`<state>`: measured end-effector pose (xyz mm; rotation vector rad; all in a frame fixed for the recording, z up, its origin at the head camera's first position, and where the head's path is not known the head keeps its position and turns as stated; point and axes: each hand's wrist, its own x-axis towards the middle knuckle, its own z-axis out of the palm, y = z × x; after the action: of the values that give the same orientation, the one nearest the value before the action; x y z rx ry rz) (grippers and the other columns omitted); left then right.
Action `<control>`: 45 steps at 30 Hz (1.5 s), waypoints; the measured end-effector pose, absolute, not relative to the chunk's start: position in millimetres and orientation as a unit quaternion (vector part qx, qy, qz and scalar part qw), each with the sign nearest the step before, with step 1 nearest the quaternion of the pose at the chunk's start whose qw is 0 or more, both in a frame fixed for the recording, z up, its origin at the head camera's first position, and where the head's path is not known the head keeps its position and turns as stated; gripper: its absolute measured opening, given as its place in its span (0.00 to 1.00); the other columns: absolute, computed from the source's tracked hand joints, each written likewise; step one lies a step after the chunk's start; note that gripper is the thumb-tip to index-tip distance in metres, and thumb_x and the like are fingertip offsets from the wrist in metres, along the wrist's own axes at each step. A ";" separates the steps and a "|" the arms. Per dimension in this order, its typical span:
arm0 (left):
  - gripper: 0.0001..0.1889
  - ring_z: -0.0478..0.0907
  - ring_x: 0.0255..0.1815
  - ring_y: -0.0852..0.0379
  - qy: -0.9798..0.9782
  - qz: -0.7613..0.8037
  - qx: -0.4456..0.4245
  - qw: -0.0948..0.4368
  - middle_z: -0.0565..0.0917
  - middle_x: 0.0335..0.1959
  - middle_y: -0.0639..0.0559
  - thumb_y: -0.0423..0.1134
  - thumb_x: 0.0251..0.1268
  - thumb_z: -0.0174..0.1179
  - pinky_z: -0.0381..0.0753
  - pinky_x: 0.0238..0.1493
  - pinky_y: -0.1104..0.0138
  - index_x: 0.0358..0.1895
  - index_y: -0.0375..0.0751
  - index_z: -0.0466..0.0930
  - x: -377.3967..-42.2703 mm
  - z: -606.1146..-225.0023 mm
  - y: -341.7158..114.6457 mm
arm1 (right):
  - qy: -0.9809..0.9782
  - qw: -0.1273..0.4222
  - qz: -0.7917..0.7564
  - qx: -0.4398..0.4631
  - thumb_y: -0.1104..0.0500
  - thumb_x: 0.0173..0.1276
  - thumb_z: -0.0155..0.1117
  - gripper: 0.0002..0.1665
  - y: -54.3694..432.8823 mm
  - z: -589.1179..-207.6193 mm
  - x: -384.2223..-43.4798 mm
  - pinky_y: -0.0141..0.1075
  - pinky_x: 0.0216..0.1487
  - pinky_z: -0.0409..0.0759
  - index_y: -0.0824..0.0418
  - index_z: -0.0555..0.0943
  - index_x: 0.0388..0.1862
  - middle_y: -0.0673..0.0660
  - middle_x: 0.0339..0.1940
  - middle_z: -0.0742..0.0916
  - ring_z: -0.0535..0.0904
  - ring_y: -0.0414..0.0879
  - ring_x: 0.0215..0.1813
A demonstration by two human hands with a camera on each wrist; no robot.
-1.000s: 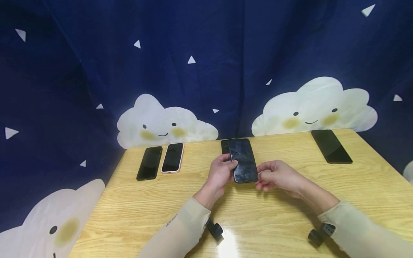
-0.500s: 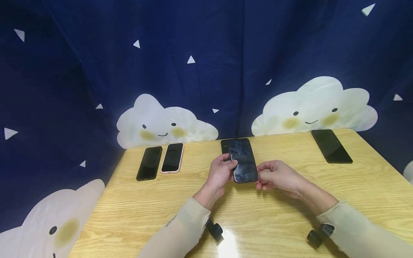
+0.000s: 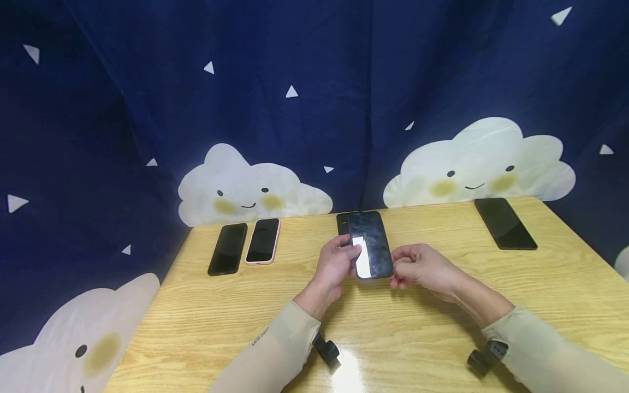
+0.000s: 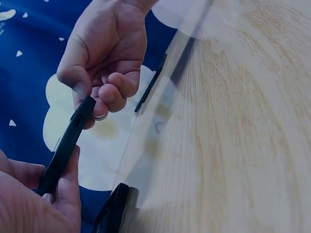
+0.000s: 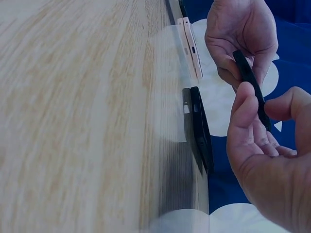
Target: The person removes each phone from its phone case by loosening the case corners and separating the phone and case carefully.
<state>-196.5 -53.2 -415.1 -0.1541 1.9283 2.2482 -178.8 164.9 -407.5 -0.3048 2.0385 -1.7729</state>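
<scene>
A dark smartphone (image 3: 375, 234) is held screen up above the table, with a bright white patch on the lower left of its screen. My left hand (image 3: 330, 268) grips its left edge, thumb over the front. At the lower right corner, my right hand (image 3: 426, 271) pinches the edge between thumb and fingers, which the left wrist view shows from the phone's end (image 4: 69, 141). Behind it, a second black phone (image 3: 342, 221) lies on the table, mostly covered in the head view; the right wrist view shows it edge-on.
On the left of the wooden table (image 3: 206, 338) lie a black phone (image 3: 228, 248) and a pink-edged phone (image 3: 262, 240), side by side. Another black phone (image 3: 505, 224) lies at the far right. A dark blue curtain (image 3: 319, 125) with clouds hangs right behind the table's back edge.
A bright white patch has appeared on the lower left of the held smartphone's screen. Both hands and the other phones stay where they were.
</scene>
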 end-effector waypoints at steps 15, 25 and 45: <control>0.15 0.83 0.23 0.64 0.613 0.781 -0.050 0.110 0.88 0.32 0.53 0.32 0.73 0.61 0.76 0.21 0.73 0.60 0.35 0.79 -198.9 -411.2 -55.4 | 0.732 0.206 -0.636 -0.129 0.72 0.65 0.58 0.17 163.9 -410.1 -180.5 0.38 0.38 0.86 0.76 0.74 0.52 0.59 0.32 0.87 0.87 0.48 0.36; 0.18 0.83 0.23 0.64 0.611 0.783 -0.044 0.106 0.90 0.35 0.50 0.33 0.74 0.61 0.78 0.21 0.73 0.63 0.35 0.76 -197.9 -410.3 -56.1 | 0.737 0.207 -0.633 -0.114 0.69 0.68 0.54 0.16 165.0 -414.6 -183.9 0.40 0.37 0.86 0.75 0.74 0.53 0.63 0.34 0.87 0.87 0.50 0.37; 0.16 0.84 0.25 0.63 0.605 0.786 -0.025 0.121 0.91 0.42 0.45 0.32 0.72 0.63 0.79 0.23 0.72 0.61 0.36 0.79 -192.8 -411.2 -50.4 | 0.761 0.104 -0.634 -0.093 0.67 0.70 0.64 0.16 171.0 -405.2 -204.2 0.42 0.32 0.83 0.69 0.70 0.52 0.57 0.36 0.80 0.82 0.47 0.35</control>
<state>-192.8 -50.4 -411.2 -0.0742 1.7678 2.2958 -204.2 171.0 -405.2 -0.2729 2.2434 -1.8708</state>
